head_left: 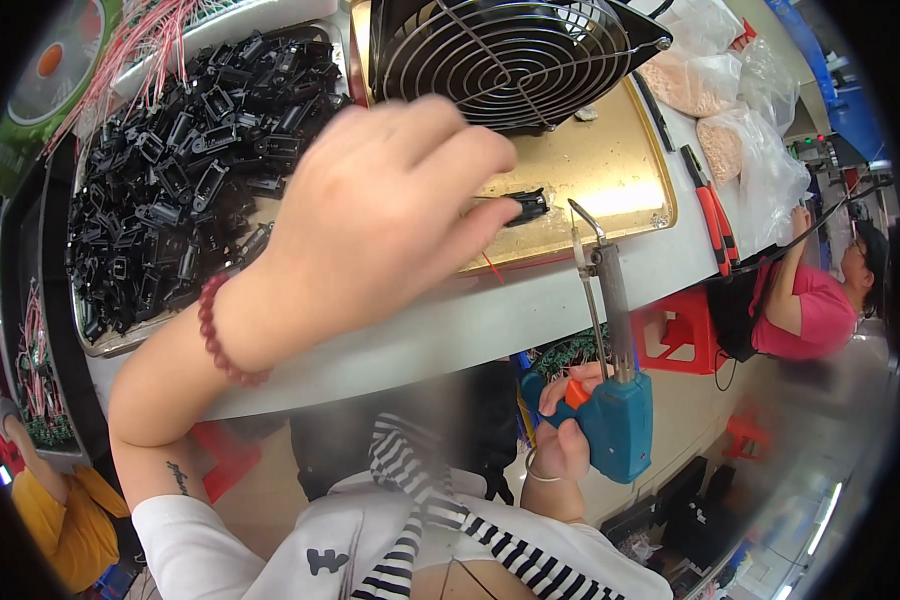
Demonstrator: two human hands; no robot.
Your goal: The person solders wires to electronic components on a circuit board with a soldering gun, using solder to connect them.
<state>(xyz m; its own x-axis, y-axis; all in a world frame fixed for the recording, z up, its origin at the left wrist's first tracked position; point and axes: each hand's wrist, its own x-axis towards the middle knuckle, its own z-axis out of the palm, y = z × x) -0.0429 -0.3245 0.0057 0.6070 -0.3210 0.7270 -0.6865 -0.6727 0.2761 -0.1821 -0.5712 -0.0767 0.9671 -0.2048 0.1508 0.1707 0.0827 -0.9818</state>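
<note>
My left hand (370, 215) is bent over the near edge of a gold tray (615, 165), its fingers curled and slightly blurred. At its thumb tip is a small black plastic housing (530, 205), gripped at its left end; the far fingers are partly hidden. A thin red wire (493, 268) hangs below that hand. In front of the table edge, my right hand (562, 445) is wrapped round a teal soldering gun (618, 430) with an orange trigger. Its bent metal tip (587, 218) points up, just right of the housing and apart from it.
A black fan with a wire guard (510, 75) stands at the tray's back. Many black housings (185, 165) fill a tray at left, beside pink and white wires (155, 45). Red-handled pliers (712, 215) and plastic bags (735, 150) lie right. Other people sit at both sides.
</note>
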